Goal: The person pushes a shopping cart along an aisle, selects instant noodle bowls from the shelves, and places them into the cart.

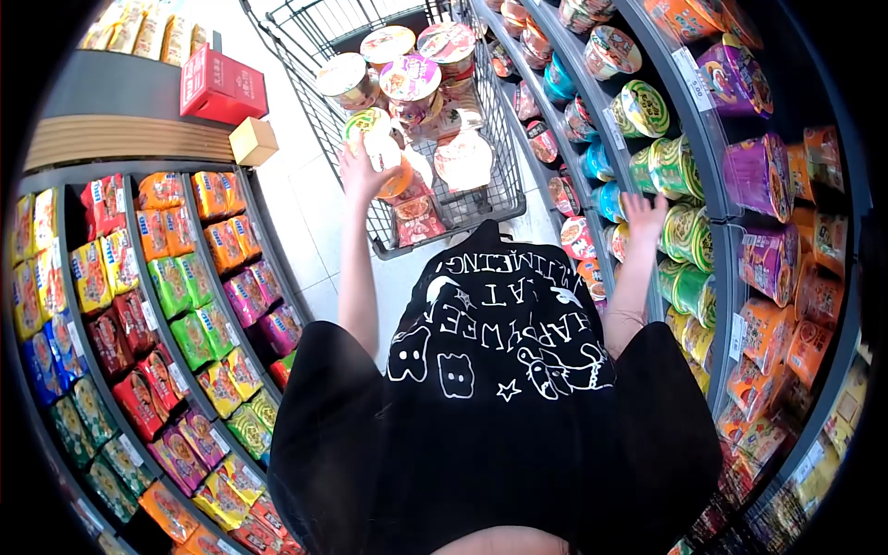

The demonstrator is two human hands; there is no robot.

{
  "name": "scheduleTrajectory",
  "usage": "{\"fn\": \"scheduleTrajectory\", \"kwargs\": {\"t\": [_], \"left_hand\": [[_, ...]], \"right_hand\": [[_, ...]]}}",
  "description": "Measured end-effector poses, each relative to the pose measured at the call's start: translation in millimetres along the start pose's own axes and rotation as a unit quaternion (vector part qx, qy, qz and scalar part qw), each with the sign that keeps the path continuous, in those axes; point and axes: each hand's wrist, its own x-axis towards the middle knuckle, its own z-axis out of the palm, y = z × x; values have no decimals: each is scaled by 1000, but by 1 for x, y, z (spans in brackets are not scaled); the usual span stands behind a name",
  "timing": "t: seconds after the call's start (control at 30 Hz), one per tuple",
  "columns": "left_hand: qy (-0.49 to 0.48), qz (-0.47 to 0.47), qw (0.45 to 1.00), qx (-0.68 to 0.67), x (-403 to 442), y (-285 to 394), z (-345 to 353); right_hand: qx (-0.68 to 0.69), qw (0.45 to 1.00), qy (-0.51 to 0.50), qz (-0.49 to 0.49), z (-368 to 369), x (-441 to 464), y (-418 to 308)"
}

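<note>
My left hand (367, 173) reaches over the shopping cart (384, 242), its fingers curled round the side of an instant noodle cup (368, 121) with a green-and-yellow lid. Other noodle cups sit stacked in the cart, among them one with a purple lid (411, 78) and a glare-whitened one (463, 161). A red pack (418, 220) lies at the cart's near end. Beside the right-hand shelf is my right hand (644, 218), fingers spread and holding nothing. Green noodle cups (686, 235) stand just to its right; whether it touches any, I cannot tell.
Shelving on the right holds rows of noodle cups, including purple ones (758, 176). Bagged noodles (194, 282) fill the low shelves on the left. A red box (222, 85) and a tan block (253, 142) are at the left display's far end, by the tiled floor (301, 199).
</note>
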Motion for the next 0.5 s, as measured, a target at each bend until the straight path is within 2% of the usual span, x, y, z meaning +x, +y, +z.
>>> {"fn": "scheduleTrajectory", "kwargs": {"t": [0.03,0.07,0.13,0.17,0.23,0.37,0.43,0.5], "left_hand": [[-8,-33,992,125,7,-7,3],[-10,-27,992,124,14,-14,6],[-129,-20,972,194,28,-25,15],[-153,-25,964,218,32,-29,19],[-197,-60,958,197,37,-35,26],[-163,-76,965,193,37,-35,35],[-171,-102,960,199,32,-20,30],[-185,-115,950,222,31,-9,26]], "right_hand": [[-8,999,-20,26,-5,-2,15],[-4,998,-7,56,-3,-10,28],[-4,995,9,104,0,-21,57],[-7,992,13,122,1,-25,69],[-39,987,-5,156,6,-35,81],[-99,986,-21,132,8,-36,93],[-121,983,-39,133,4,-36,95],[-126,984,-12,127,11,-45,89]]}}
